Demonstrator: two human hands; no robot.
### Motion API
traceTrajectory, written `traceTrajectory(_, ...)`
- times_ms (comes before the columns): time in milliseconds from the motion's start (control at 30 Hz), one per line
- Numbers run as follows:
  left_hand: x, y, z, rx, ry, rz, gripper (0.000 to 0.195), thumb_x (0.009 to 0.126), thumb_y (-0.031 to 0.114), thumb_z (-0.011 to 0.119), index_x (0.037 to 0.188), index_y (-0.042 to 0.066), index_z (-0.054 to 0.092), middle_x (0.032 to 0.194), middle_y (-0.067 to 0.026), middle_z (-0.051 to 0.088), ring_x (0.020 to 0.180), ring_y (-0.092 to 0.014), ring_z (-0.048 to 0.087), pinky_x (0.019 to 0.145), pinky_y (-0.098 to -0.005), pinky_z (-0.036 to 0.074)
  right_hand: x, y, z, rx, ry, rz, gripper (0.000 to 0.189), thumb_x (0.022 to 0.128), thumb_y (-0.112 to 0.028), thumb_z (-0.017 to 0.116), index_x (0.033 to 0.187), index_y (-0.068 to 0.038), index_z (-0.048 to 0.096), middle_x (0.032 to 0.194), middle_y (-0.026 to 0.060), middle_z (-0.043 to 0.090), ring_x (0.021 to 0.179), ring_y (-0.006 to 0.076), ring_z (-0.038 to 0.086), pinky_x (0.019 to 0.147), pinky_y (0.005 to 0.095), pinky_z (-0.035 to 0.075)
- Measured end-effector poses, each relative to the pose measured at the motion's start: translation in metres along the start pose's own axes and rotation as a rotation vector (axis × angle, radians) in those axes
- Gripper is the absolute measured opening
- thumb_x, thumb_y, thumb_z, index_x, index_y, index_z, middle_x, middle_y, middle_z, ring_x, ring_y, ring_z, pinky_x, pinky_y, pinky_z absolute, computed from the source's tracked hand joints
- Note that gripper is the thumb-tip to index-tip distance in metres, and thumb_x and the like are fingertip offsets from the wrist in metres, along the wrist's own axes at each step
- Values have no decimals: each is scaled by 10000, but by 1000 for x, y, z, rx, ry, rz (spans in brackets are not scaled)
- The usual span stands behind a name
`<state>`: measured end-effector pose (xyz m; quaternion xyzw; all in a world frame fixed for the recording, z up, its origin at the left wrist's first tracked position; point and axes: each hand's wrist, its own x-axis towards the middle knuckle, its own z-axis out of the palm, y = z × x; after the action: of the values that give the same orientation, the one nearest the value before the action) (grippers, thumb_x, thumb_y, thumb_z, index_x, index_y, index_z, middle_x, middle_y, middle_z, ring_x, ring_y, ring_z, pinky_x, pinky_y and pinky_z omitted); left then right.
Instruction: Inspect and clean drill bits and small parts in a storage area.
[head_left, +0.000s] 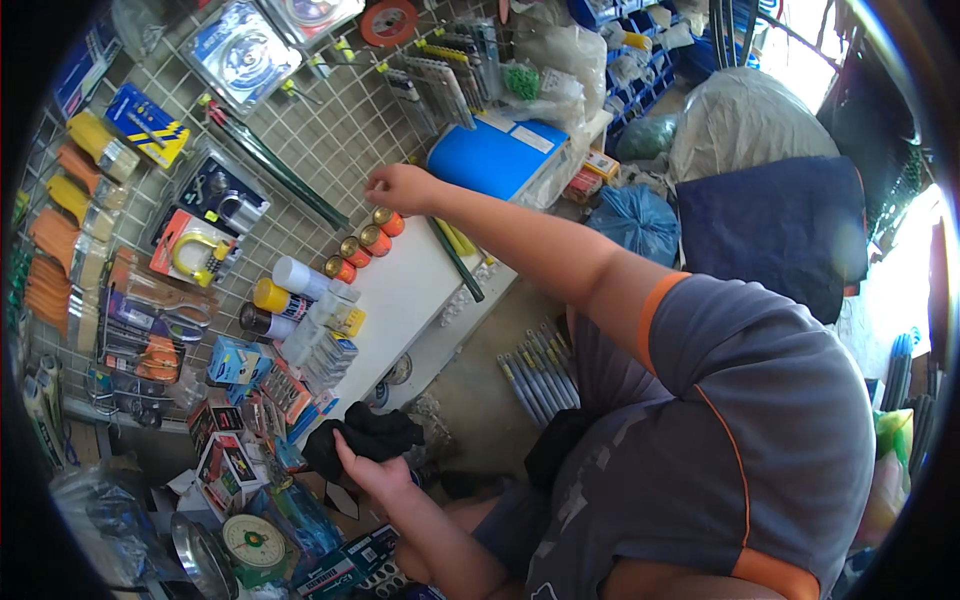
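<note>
My left hand (379, 471) holds a bunched black cloth (367, 439) near the front end of a white shelf (401, 289). My right hand (401, 187) is stretched over the back of the shelf, close to the wire grid wall, with its fingers curled. Whether anything small is between those fingers cannot be seen. Just below it stands a row of small orange cans (375, 241) with metal tops. Nearer to me along the shelf are spray cans with white (300, 276), yellow (279, 298) and dark caps (264, 322), beside clear plastic boxes (319, 349).
Paintbrushes (56, 236), carded locks (196, 247) and a green-sleeved long blade (274, 165) hang on the grid. A blue folder (495, 157) lies at the shelf's far end. Grey tubes (536, 379) stand below the shelf. A dial scale (253, 541) stands among boxes at lower left.
</note>
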<state>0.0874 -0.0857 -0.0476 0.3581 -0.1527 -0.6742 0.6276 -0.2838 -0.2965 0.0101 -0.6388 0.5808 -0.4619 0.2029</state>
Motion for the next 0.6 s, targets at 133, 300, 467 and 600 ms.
traceTrajectory(133, 12, 7, 15, 7, -44, 3, 353, 969, 399, 547, 1114, 90, 640, 993, -63, 676, 839, -248, 630, 779, -449, 506, 84, -53, 42, -44, -154, -279, 326, 848, -279, 633, 1139, -156, 719, 1118, 184, 684, 1102, 330, 622, 953, 414, 487)
traceTrajectory(300, 55, -15, 46, -37, 58, -144, 453, 980, 464, 478, 966, 63, 689, 749, -51, 620, 657, -225, 546, 629, -401, 449, 135, -61, 67, -492, -218, -278, 501, 878, -368, 627, 1345, -189, 589, 1340, 216, 529, 1269, 402, 480, 1064, 437, 397)
traceTrajectory(467, 68, -28, 47, 9, -117, -205, 466, 990, 456, 465, 1005, 53, 699, 843, -60, 691, 692, -260, 610, 670, -432, 512, 108, -79, 96, -361, -109, -183, 577, 876, -402, 635, 1401, -187, 527, 1361, 222, 522, 1253, 417, 507, 1030, 467, 437)
traceTrajectory(600, 78, -32, 50, 36, -240, -189, 399, 989, 400, 507, 1087, 44, 657, 1017, -127, 713, 844, -288, 662, 763, -456, 541, 79, -63, 80, -308, 124, -269, 508, 895, -279, 629, 1374, -139, 538, 1330, 212, 537, 1140, 404, 581, 978, 446, 486)
